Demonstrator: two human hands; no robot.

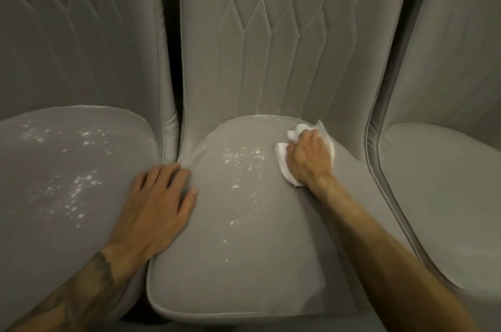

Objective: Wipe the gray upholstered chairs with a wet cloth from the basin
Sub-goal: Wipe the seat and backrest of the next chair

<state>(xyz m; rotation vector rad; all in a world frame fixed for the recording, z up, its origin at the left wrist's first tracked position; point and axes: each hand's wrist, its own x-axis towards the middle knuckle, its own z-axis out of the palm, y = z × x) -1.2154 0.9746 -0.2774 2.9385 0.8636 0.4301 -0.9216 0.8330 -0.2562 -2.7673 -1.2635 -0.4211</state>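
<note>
The fingers [307, 141] of your right hand [309, 160] are curled over the crumpled white cloth [282, 160], bunching it and pressing it into the back right corner of the middle gray upholstered chair seat [238, 264], just beside the quilted gray backrest [271, 47].

The bit that matters: the scatter of white specks [241, 163] sits to the left of that hand, just off the cloth's edge, and trails in a loose line from the back of the seat toward the front. So I reckon your next pass is a sweep left, then back toward you along that line.

Your left hand [160, 196] lies flat, fingers spread, holding nothing, on the seat's left edge where it meets the left gray chair seat [54, 236]. It's near the specks too but has no cloth, so the right does the work. That left seat looks speckled and unwiped. No basin in view.
</note>
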